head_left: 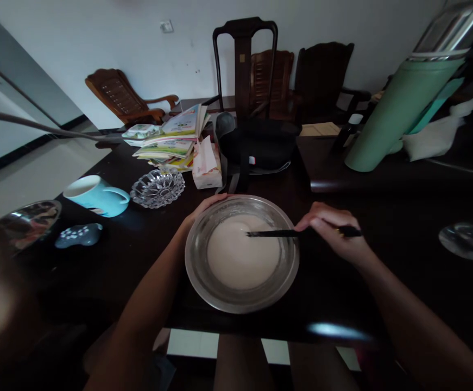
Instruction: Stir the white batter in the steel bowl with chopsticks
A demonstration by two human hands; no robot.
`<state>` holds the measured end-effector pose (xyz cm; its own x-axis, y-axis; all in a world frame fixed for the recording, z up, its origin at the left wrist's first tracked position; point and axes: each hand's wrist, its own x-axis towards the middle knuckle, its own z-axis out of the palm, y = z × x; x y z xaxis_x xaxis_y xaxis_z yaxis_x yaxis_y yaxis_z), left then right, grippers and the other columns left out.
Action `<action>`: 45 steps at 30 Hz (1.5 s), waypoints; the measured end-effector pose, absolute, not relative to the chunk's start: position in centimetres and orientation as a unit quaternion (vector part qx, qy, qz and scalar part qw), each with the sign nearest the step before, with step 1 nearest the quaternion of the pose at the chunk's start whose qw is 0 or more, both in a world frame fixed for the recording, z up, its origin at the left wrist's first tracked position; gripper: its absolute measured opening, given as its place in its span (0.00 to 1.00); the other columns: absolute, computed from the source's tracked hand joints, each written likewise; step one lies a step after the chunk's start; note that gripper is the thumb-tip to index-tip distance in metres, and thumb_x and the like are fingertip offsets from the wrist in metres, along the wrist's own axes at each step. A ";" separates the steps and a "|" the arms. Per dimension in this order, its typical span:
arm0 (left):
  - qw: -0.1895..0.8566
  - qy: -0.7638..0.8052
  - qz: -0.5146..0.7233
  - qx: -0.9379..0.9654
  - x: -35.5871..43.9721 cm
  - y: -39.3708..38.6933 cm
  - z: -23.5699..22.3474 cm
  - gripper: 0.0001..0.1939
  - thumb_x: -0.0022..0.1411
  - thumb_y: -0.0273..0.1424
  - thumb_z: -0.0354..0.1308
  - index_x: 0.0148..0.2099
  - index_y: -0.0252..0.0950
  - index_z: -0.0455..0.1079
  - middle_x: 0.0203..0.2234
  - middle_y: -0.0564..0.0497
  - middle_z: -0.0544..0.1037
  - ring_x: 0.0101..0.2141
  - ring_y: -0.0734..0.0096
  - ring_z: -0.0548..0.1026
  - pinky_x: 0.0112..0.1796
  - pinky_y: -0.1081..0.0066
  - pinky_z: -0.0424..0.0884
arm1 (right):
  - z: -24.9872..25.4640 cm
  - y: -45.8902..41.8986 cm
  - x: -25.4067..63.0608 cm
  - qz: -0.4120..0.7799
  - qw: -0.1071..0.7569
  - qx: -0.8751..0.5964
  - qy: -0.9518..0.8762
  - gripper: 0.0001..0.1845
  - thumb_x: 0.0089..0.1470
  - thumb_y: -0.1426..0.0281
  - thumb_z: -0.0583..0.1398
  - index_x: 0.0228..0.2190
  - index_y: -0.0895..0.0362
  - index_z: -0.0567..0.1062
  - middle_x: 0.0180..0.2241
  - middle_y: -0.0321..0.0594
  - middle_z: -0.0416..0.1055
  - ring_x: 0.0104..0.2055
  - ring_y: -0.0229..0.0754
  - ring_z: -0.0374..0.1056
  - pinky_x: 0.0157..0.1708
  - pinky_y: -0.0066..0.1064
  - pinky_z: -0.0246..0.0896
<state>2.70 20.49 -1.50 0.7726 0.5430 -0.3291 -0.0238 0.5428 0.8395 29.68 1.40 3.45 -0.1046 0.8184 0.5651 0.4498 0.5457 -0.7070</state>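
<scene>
A wide metal bowl [197, 279] stands near the table's front edge, holding a pale, milky batter [242, 260]. My left hand [207, 206] is wrapped round the bowl's far left rim, its fingers partly hidden behind it. Black chopsticks [275, 233] are gripped in my right hand [334, 225], which is over the bowl's right side. Held close together and nearly level, the chopsticks point left, with their tips at the batter's surface.
Left on the dark table [146, 244] are a blue mug [98, 196], a glass dish [158, 189] and another person's arm [0, 282]. Behind the bowl are a tissue pack [207, 168], books [175, 141] and a black bag [260, 144]. A green thermos [403, 114] stands at right.
</scene>
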 end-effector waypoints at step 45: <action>0.816 0.298 0.173 0.464 2.7 20.2 -1.1 0.20 0.61 0.37 0.52 0.52 0.37 0.74 0.38 0.50 0.82 0.46 0.58 0.76 0.52 0.63 0.65 | 3.2 1.5 29.2 0.185 0.445 -0.383 -0.788 0.09 0.60 0.68 0.57 0.35 0.53 0.79 0.31 0.38 0.79 0.32 0.41 0.71 0.34 0.36 0.61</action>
<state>2.68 20.24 -1.07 0.7628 0.5586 -0.3256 -0.0052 0.5088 0.8609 29.21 1.51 3.16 -0.3105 0.7680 0.5601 0.4388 0.6385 -0.6323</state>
